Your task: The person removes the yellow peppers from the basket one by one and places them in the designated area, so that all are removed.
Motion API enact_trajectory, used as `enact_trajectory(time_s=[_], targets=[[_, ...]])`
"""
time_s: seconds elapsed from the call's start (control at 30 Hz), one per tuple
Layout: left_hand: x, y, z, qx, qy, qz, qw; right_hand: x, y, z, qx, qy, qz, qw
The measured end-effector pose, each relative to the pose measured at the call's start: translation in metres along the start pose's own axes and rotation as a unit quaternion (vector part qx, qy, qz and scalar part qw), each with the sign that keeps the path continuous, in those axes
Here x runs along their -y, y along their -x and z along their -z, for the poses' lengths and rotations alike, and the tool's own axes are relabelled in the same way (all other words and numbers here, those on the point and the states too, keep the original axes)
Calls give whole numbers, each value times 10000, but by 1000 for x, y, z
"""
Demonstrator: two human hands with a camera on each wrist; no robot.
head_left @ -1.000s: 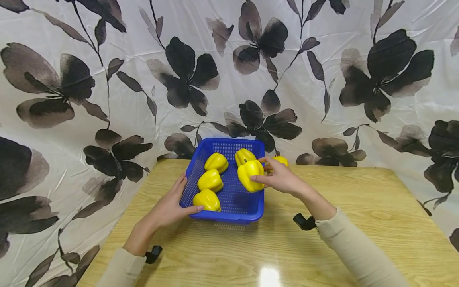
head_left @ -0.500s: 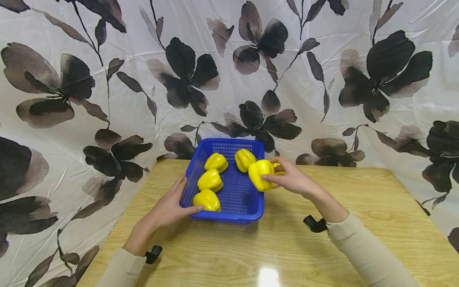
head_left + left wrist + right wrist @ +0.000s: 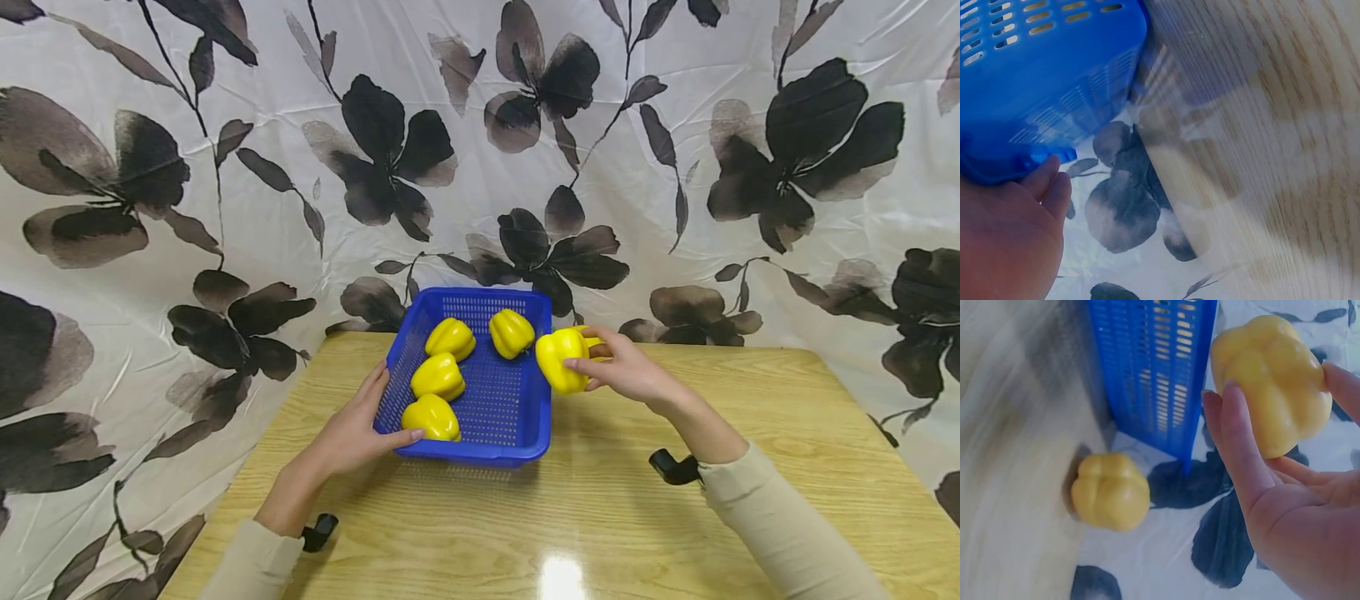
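- wood-grain counter [image 3: 630, 533], pale, glossy, bright glare spot low in head view
- creased white fabric [image 3: 465, 179] with dark floral print behind counter and along both sides
- blue slotted basket [image 3: 472, 452] toward back of counter; inside, four yellow peppers [image 3: 438, 377]: three down left side, one back right
- right hand [image 3: 626, 369]: fingers pinching held pepper [image 3: 561, 361], raised off counter by basket's right rim
- loose pepper [image 3: 1110, 492] on counter right of basket, mostly hidden in head view
- left hand [image 3: 352, 433]: grips basket's near left corner, thumb over front rim, fingers on side wall
- beige sleeves [image 3: 787, 517], black mounts [image 3: 321, 532] by both wrists
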State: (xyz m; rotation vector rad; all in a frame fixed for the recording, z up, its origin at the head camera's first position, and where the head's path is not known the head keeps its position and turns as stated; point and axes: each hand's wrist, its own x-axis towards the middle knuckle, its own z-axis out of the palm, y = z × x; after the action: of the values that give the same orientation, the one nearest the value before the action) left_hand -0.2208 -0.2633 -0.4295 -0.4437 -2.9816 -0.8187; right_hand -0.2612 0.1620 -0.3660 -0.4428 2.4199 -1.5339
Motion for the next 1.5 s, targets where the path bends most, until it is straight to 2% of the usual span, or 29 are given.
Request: enact_trajectory(time_s=[0.27,0.63,1.13,1.5], targets=[[-1,0,1,53,54,64,10000,-10,4,18,-101,-188,26,9998],[-1,1,1,56,45,92,9999,-24,10,45,-358,-121,2,9993],[-1,0,0,53,45,147,9999,-61,2,66,-476,-358,-588,9965],[-1,0,1,43,24,128,9999,-93,-7,73,-628,-364,-877,9935]])
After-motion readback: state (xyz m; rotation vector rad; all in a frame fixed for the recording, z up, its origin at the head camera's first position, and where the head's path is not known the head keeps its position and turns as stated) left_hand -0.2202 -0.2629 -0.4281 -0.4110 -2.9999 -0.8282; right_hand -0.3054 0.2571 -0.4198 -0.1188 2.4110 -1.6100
